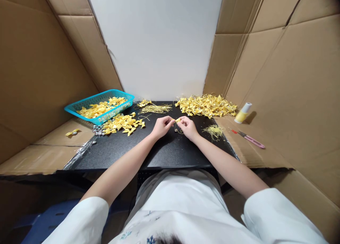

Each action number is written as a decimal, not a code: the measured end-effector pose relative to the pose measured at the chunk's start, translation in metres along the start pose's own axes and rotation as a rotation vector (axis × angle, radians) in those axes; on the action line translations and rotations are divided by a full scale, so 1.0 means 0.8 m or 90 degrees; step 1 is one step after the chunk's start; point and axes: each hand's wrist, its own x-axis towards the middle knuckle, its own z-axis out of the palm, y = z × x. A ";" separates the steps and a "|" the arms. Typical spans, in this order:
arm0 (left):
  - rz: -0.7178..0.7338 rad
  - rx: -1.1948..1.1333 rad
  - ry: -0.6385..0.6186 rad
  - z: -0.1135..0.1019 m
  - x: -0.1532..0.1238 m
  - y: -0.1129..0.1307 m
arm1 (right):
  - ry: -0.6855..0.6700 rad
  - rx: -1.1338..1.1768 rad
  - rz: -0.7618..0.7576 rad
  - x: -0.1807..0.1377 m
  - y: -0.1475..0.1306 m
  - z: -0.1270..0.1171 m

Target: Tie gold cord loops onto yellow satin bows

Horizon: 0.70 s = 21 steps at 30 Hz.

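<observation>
Over the middle of the black table point(119, 155), my left hand point(162, 127) and my right hand point(189, 127) meet, their fingertips pinched. Between them is a small yellow ribbon bow point(178, 120), mostly covered by the fingers. A thin cord loops below it, and a small silvery bead point(175, 130) shows near the loop. Just beyond my left hand lies a bundle of yellow cords point(156, 109). To the right of my right hand sits a small heap of yellow cord clippings point(214, 131).
A turquoise basket point(99, 119) of yellow bows stands at left, with more bows point(123, 123) and silvery beads point(98, 130) before it. A large pile of corded bows point(207, 105) lies back right. Beyond are a white-capped bottle point(242, 113) and pink-handled snips point(252, 140). Cardboard walls flank both sides.
</observation>
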 end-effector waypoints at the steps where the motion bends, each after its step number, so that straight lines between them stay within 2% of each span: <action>1: 0.003 0.004 0.002 0.000 0.000 0.000 | 0.004 -0.004 -0.001 0.000 0.000 0.001; 10: 0.018 0.016 0.004 0.006 -0.001 -0.002 | 0.038 -0.039 -0.019 -0.004 -0.002 0.003; 21: 0.016 0.031 0.038 0.004 -0.002 0.001 | 0.023 -0.025 -0.023 -0.007 -0.007 0.002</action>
